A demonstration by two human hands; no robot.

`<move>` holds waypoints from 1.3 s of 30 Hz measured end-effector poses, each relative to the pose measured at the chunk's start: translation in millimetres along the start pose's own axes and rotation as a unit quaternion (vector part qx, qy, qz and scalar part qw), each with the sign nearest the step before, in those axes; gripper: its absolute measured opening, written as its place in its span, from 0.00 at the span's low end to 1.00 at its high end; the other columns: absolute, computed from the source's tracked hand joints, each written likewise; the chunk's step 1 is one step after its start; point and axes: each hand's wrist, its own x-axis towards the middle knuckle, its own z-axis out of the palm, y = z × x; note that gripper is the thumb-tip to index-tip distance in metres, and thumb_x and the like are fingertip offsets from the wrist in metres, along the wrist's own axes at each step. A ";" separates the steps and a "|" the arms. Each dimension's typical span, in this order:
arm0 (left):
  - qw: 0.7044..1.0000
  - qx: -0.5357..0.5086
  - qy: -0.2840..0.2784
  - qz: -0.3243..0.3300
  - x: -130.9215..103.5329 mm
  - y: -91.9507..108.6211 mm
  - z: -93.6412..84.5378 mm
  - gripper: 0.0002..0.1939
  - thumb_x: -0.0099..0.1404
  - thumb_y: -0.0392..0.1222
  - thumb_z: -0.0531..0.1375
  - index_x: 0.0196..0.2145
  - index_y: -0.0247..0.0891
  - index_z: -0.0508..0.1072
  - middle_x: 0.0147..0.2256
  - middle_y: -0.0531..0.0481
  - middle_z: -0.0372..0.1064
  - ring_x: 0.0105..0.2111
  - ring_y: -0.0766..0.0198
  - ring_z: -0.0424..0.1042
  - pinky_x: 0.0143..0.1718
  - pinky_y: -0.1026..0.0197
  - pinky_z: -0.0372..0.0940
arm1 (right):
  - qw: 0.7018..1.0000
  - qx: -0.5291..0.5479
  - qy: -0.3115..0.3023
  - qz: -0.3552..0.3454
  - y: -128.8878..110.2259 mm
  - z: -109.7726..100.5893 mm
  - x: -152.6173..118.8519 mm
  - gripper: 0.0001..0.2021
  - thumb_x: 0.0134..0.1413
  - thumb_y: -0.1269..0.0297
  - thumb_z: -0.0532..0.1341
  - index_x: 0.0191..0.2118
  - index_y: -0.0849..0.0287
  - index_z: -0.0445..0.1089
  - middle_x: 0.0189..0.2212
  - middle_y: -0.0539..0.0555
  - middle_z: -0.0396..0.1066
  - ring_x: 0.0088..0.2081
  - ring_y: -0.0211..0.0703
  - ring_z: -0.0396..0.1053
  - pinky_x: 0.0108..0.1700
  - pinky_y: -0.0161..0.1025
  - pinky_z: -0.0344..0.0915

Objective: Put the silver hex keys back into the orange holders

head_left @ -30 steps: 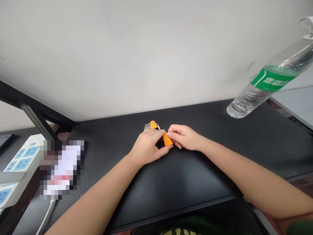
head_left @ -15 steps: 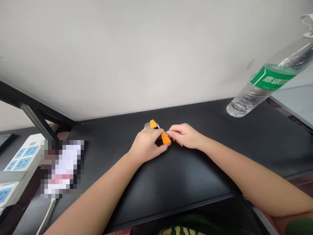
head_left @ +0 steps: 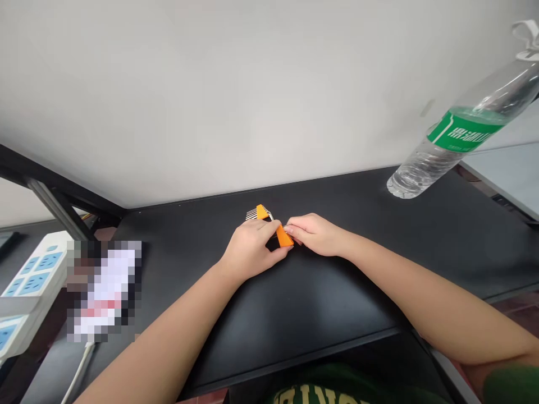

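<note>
In the middle of the black desk is what looks like a hex key set (head_left: 285, 236), an orange holder with several thin metal rods showing at its far left end and a bent silver rod along its top. My left hand (head_left: 251, 247) wraps around the holder, thumb on the near side and fingers over the top, hiding much of it. At the holder's right end, my right hand (head_left: 314, 233) has thumb and fingers pinched on a metal key end, which is mostly covered by the fingertips.
A large water bottle (head_left: 458, 132) with a green label stands at the back right near the wall. To the left lie a blurred-out flat object (head_left: 112, 286) with a white cable (head_left: 80, 370) and a white power strip (head_left: 37, 275). A black metal frame (head_left: 63, 202) rises at the left.
My right fingers have closed in on the holder's right end and now cover the rod ends there. My left hand keeps its hold. The view has shifted slightly.
</note>
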 end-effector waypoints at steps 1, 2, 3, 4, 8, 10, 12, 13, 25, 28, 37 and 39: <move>1.000 -0.001 0.003 0.006 -0.1 0.3 0.0 0.09 0.67 0.48 0.61 0.41 0.41 0.72 0.28 0.52 0.71 0.28 0.61 0.68 0.35 0.57 0.64 | 1.000 -0.003 -0.004 0.000 -0.7 0.1 -0.1 0.20 0.72 0.53 0.51 0.28 0.56 0.62 0.26 0.47 0.65 0.28 0.38 0.60 0.31 0.37 0.56; 1.000 -0.001 0.005 0.012 -0.1 0.7 -0.1 0.09 0.67 0.48 0.61 0.41 0.41 0.72 0.28 0.52 0.71 0.28 0.61 0.68 0.35 0.57 0.64 | 1.000 -0.004 -0.007 0.001 -1.3 0.3 -0.1 0.20 0.72 0.53 0.51 0.28 0.56 0.61 0.26 0.47 0.65 0.27 0.38 0.59 0.31 0.37 0.56; 1.000 -0.001 0.008 0.017 0.0 1.0 -0.2 0.09 0.68 0.47 0.61 0.41 0.41 0.72 0.28 0.52 0.71 0.28 0.61 0.68 0.35 0.57 0.64 | 1.000 -0.006 -0.010 0.002 -1.8 0.4 0.0 0.20 0.72 0.53 0.51 0.27 0.56 0.60 0.25 0.47 0.64 0.27 0.37 0.59 0.31 0.37 0.56; 1.000 -0.001 0.010 0.020 0.2 1.3 -0.4 0.09 0.68 0.47 0.61 0.41 0.41 0.72 0.28 0.52 0.71 0.28 0.61 0.68 0.35 0.57 0.64 | 1.000 -0.009 -0.010 0.001 -2.2 0.6 0.1 0.20 0.72 0.52 0.51 0.27 0.56 0.59 0.25 0.47 0.62 0.26 0.37 0.58 0.30 0.37 0.55; 1.000 0.000 0.007 0.019 1.2 1.8 -0.5 0.09 0.67 0.48 0.62 0.40 0.41 0.71 0.27 0.53 0.69 0.28 0.62 0.67 0.35 0.57 0.63 | 1.000 -0.021 0.001 -0.004 -3.9 2.5 0.4 0.21 0.71 0.54 0.51 0.26 0.56 0.55 0.24 0.46 0.60 0.26 0.37 0.56 0.29 0.37 0.53; 1.000 -0.003 0.006 0.012 1.4 1.4 -0.1 0.09 0.67 0.47 0.62 0.40 0.41 0.71 0.27 0.53 0.68 0.28 0.62 0.67 0.34 0.57 0.63 | 1.000 -0.015 0.013 -0.006 -4.2 4.6 0.4 0.20 0.71 0.54 0.51 0.26 0.56 0.54 0.24 0.46 0.60 0.26 0.37 0.56 0.29 0.37 0.53; 1.000 -0.007 0.007 0.003 1.2 0.4 0.3 0.09 0.67 0.46 0.62 0.41 0.41 0.71 0.28 0.53 0.69 0.28 0.61 0.68 0.35 0.58 0.63 | 0.999 -0.011 0.032 -0.013 -3.5 7.4 0.5 0.20 0.71 0.54 0.52 0.26 0.56 0.53 0.24 0.46 0.59 0.26 0.37 0.55 0.29 0.37 0.53; 1.000 -0.010 0.006 0.000 1.0 -0.4 0.4 0.09 0.67 0.46 0.62 0.42 0.41 0.71 0.28 0.53 0.70 0.29 0.61 0.68 0.35 0.58 0.64 | 0.999 -0.012 0.042 -0.017 -2.7 8.7 0.5 0.20 0.71 0.55 0.52 0.26 0.56 0.52 0.24 0.46 0.59 0.26 0.37 0.55 0.29 0.37 0.53; 0.999 0.018 0.037 -0.007 1.2 -6.0 -0.4 0.10 0.65 0.47 0.65 0.40 0.40 0.73 0.31 0.53 0.76 0.30 0.61 0.73 0.37 0.57 0.66 | 0.997 0.043 0.059 0.014 2.7 4.7 -0.4 0.23 0.72 0.49 0.51 0.27 0.57 0.60 0.24 0.47 0.63 0.26 0.36 0.59 0.30 0.37 0.56; 0.999 0.019 0.024 -0.009 2.1 -3.5 -0.7 0.08 0.65 0.46 0.65 0.37 0.41 0.73 0.29 0.53 0.74 0.29 0.62 0.71 0.36 0.57 0.65 | 0.994 0.096 0.037 0.043 3.0 3.3 0.4 0.24 0.72 0.45 0.50 0.30 0.57 0.65 0.22 0.46 0.65 0.22 0.35 0.62 0.29 0.36 0.60; 1.000 0.017 0.005 -0.015 2.8 -0.1 -2.7 0.08 0.65 0.46 0.64 0.37 0.40 0.73 0.27 0.54 0.71 0.28 0.62 0.69 0.33 0.58 0.63 | 0.975 0.218 0.006 0.048 5.6 7.3 3.6 0.11 0.68 0.52 0.58 0.46 0.53 0.64 0.25 0.44 0.71 0.20 0.36 0.69 0.21 0.32 0.64; 1.000 0.012 0.000 -0.019 2.4 -0.6 -2.2 0.08 0.65 0.47 0.63 0.37 0.40 0.72 0.27 0.54 0.71 0.28 0.63 0.70 0.33 0.58 0.63 | 0.984 0.172 0.011 0.032 3.8 10.3 1.9 0.09 0.68 0.56 0.59 0.47 0.53 0.65 0.23 0.44 0.70 0.22 0.36 0.69 0.25 0.33 0.66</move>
